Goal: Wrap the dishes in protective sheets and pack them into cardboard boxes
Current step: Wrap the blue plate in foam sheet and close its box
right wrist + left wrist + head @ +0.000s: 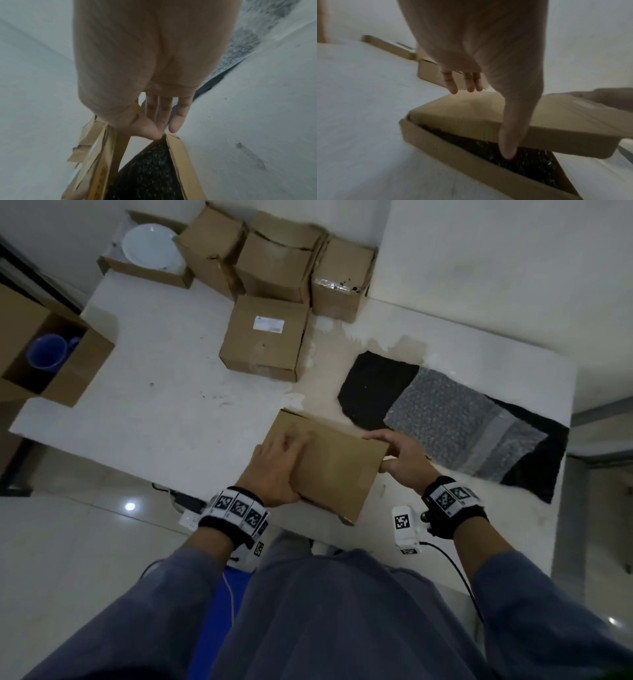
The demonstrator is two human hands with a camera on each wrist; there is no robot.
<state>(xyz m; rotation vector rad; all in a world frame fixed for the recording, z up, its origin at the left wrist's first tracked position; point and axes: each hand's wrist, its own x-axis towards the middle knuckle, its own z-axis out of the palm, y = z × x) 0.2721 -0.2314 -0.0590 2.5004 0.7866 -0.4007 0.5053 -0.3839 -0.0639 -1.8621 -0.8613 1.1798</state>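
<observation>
From the head view we judge the job mid-way: our left hand (274,470) lies flat-fingered on the lid of the near box (329,463) while our right hand (400,457) pinches its edge, a white plate (152,246) and blue mug (48,350) wait unwrapped, and one closed box's label (269,324) is unreadable. The left wrist view shows the lid (505,115) still ajar over a dark bubble-wrapped bundle (513,152). The right wrist view shows thumb and fingers (164,116) gripping that lid, with no writing visible.

**What you can't really make out here**

Whatever's inside the flat box (453,147) under the left hand's fingers (452,86) is just a dark bubbly wrap (518,161); the dish itself is hidden. The lid (337,460) covers it from above. The left fingertips are motion-blurred. The right hand's thumb (145,128) hides the lid's corner.
</observation>
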